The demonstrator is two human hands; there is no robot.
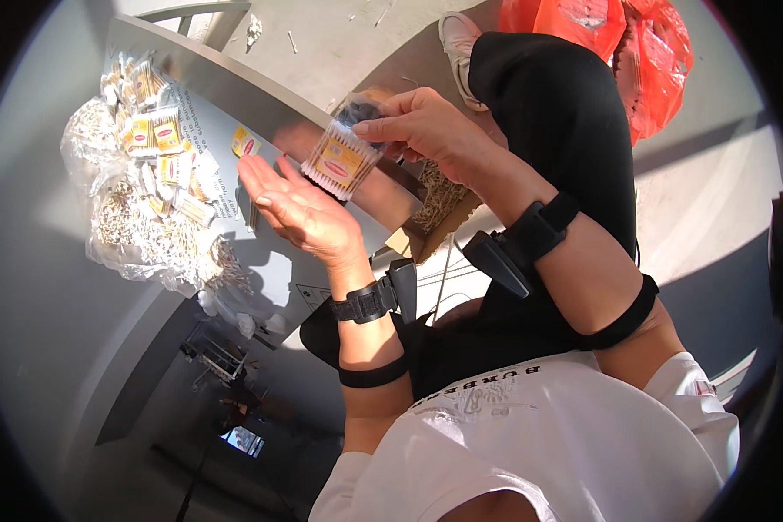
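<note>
Pinched at its upper end by my right hand (435, 135), a clear plastic packet of cotton swabs (337, 163) with a yellow label hangs tilted over the edge of the grey table (274, 274). My left hand (300, 213) lies palm up just left of and below the packet, fingers stretched out and holding nothing. Whether its fingertips touch the packet I cannot tell. A small yellow card (245, 141) rests on the table beyond my left fingertips.
Left on the table, filled swab packs (154, 132) and loose cotton swabs (174, 239) lie on a clear plastic bag (83, 161). A cardboard box (418, 244) with swabs stands by my knees. Red plastic bags (648, 74) sit on the floor beyond my leg.
</note>
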